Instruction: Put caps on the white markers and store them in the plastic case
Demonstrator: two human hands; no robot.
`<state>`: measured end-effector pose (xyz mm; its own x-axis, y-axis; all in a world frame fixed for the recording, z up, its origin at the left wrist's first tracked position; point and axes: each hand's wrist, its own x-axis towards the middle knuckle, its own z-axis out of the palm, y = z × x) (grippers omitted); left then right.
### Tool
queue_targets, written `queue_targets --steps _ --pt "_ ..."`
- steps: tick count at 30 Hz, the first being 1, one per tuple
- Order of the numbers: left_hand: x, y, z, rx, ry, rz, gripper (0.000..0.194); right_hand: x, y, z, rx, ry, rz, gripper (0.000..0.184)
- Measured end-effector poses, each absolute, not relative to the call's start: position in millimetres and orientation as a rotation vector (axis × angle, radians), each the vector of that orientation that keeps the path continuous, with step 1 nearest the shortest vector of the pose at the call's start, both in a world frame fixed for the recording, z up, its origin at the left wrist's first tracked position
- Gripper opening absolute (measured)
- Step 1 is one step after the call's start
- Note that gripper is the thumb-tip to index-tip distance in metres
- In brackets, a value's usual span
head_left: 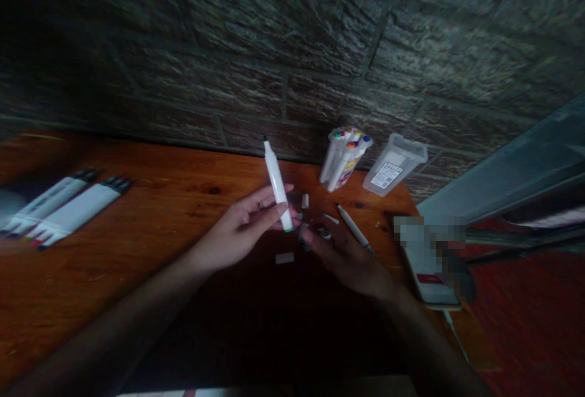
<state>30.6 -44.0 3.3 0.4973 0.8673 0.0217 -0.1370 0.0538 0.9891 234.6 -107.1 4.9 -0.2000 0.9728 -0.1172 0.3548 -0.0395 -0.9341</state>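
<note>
My left hand [249, 220] is closed around a white marker [276, 186], thumb in front and fingers behind. The marker stands tilted, its black nib bare at the top and a green end at the bottom. Just right of it, my right hand [347, 257] is low over the table with its fingers bent together. Small pale pieces show by its thumb, but in the dim light I cannot make out what it holds. A white cap [305, 200] stands beyond the hands, and another white cap [284, 258] lies nearer me. An uncapped marker [354, 228] lies right of my right hand.
Against the brick wall [247, 80] stand a clear case of coloured markers [345, 159] and a second clear case [395, 165] with a label. Rows of white markers [82, 208] lie at the left. A phone [429, 269] with a cable lies at the table's right edge.
</note>
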Motion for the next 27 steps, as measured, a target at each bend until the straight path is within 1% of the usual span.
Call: queue_targets --steps 3,5,7,9,11,12,15,20,23,27 --pt "28 -42 4 1.224 0.723 0.814 0.038 242 -108 4 -1.451 -1.447 1.496 0.043" --pt "27 -41 2 1.213 0.705 0.759 0.033 252 -107 2 -1.37 -1.29 1.661 0.045" --pt "26 -40 1 1.273 0.733 0.688 0.041 265 -103 1 -1.246 -1.153 1.706 0.044" --pt "26 -41 1 1.392 0.814 0.641 0.046 278 -97 2 -1.181 -1.052 1.605 0.038" --pt "27 -42 2 1.526 0.872 0.634 0.043 288 -91 6 -1.203 -0.991 1.423 0.03" --pt "28 -43 2 1.584 0.882 0.631 0.041 290 -89 7 -1.224 -0.972 1.328 0.029" --pt "30 -45 3 1.705 0.872 0.609 0.037 291 -85 9 -1.236 -0.94 1.146 0.03" --pt "33 -46 1 1.781 0.83 0.62 0.029 278 -88 1 -1.265 -1.055 1.042 0.028" --pt "34 -46 -1 1.818 0.801 0.624 0.026 271 -90 -3 -1.321 -1.178 0.94 0.033" --pt "36 -46 -1 1.855 0.8 0.656 0.024 265 -93 1 -1.373 -1.313 0.882 0.037"
